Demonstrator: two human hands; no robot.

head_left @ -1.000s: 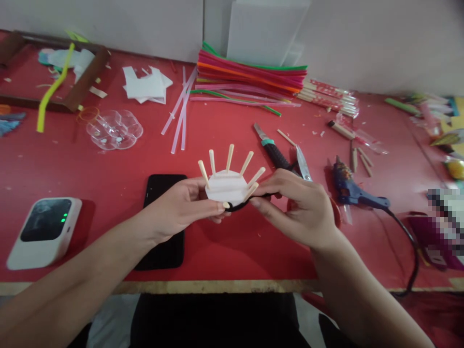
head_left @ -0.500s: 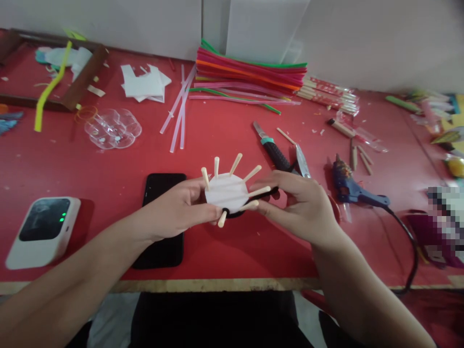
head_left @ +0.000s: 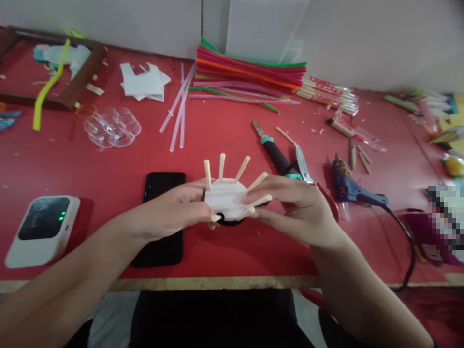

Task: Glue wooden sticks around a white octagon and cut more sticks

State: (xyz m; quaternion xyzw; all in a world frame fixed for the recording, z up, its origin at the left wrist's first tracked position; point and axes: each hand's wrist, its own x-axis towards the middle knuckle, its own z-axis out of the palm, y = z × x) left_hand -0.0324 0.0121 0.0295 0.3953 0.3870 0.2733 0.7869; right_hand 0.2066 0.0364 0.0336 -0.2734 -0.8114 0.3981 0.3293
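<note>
A white round disc (head_left: 225,198) with several pale wooden sticks standing out around its rim is held above the red table, over its front part. My left hand (head_left: 188,205) is closed on the disc's left edge, thumb close to the front-left stick. A black strip (head_left: 229,223), like a pipe cleaner, loops round that stick and runs along the disc's front edge towards the right. My right hand (head_left: 293,200) is closed at the right side, its fingers among the sticks and on the black strip; one fingertip meets the disc. Part of the strip is hidden by the fingers.
Under my left hand lies a black phone (head_left: 163,251). A knife (head_left: 273,152), scissors (head_left: 303,162) and a corded glue gun (head_left: 351,186) lie to the right. Coloured pipe cleaners (head_left: 250,72) are stacked at the back. A white device (head_left: 45,232) sits far left.
The disc has turned and tilted slightly, its sticks shifting right. My right hand has drawn in against the disc's edge, and less of the black strip shows.
</note>
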